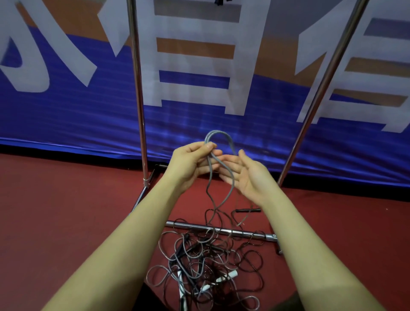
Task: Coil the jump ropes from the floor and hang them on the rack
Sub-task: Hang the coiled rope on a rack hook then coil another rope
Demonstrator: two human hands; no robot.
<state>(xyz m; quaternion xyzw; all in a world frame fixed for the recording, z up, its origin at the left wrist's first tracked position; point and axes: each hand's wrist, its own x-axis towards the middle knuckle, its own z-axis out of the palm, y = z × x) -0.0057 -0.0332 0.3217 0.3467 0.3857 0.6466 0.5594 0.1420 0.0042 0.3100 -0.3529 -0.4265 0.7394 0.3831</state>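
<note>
A grey jump rope (221, 135) forms a small loop above my hands. My left hand (192, 159) pinches the rope at the base of that loop between thumb and fingers. My right hand (246, 175) is beside it, palm up with fingers straight, and the rope strands run down past its fingers. Both strands hang to a tangled pile of jump ropes (206, 264) with white and black handles on the red floor. The metal rack (138, 88) stands just behind, its two uprights left and right of my hands.
The rack's low crossbar (221, 230) lies on the floor across the pile, with rope strands over it. A black handle (247, 210) lies beyond it. A blue and orange banner (66, 111) covers the wall behind. A dark object hangs at the top edge (220, 2).
</note>
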